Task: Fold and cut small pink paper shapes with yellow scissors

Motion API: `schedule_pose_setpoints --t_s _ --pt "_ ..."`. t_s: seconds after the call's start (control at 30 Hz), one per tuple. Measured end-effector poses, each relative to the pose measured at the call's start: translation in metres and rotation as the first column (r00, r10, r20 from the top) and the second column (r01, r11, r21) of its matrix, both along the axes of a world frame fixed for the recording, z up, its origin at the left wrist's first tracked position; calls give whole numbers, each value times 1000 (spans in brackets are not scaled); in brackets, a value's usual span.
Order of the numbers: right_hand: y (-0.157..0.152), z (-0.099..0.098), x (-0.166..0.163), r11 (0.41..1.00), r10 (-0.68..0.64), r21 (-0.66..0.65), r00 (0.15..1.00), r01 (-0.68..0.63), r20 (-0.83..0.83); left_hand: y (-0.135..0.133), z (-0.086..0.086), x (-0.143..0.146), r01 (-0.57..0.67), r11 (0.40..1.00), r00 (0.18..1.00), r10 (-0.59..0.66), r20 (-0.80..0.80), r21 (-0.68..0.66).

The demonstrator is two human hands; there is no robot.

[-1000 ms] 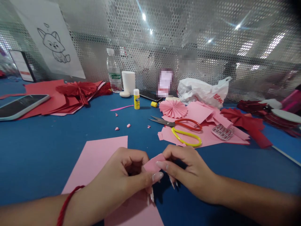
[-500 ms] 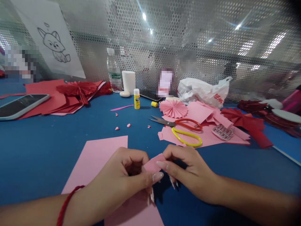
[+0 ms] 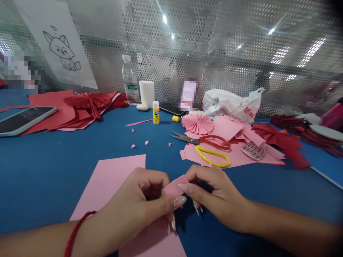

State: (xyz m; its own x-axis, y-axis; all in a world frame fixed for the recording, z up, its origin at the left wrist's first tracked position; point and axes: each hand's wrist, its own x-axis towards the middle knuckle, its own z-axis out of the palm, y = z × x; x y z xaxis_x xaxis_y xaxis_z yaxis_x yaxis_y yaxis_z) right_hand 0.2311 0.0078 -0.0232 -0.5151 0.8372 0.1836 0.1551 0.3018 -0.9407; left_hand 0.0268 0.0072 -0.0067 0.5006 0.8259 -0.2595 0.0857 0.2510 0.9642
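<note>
Between both hands is a small piece of pink paper [image 3: 174, 186], held above the table. My left hand [image 3: 150, 200] pinches its lower left side with thumb and fingers, and a red cord circles that wrist. My right hand [image 3: 211, 191] grips the paper's right end, thumb on top. Part of the paper is hidden by the fingers. Under my left hand and forearm lies a large pink sheet [image 3: 115, 178]. Beyond my right hand rest scissors [image 3: 198, 141] with one red and one yellow handle loop, lying partly on pink paper.
A glue stick [image 3: 155, 113] stands uncapped-side unclear, near a yellow cap [image 3: 175, 118]. Behind are a water bottle [image 3: 130, 84] and a white cup [image 3: 147, 93]. A pink paper fan [image 3: 197, 124], a plastic bag [image 3: 233, 103], red papers [image 3: 53, 110] and a phone [image 3: 25, 119] lie about.
</note>
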Motion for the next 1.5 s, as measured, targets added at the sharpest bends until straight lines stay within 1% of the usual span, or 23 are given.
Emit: schedule_pose_setpoints --t_s 0.2,0.63,0.9,1.07,1.2,1.5 --pt "0 0 0 1000 0 -14 1000 0 7 0 -1 2 -11 1000 1000 12 -22 8" --pt "0 1 1 1000 -1 -3 1000 1 16 1 -1 -1 -12 1000 1000 12 -8 9" --pt "0 1 1 1000 -5 -8 1000 5 19 0 3 3 -25 1000 1000 26 -9 17" --pt "0 1 0 1000 -15 -2 999 15 33 1 0 1 -4 1000 1000 4 -3 -1" --pt "0 1 1 1000 -14 1 999 14 36 2 -1 0 -20 1000 1000 20 -10 24" --pt "-1 1 1 1000 -12 15 999 12 34 1 1 1 -22 1000 999 23 22 -16"
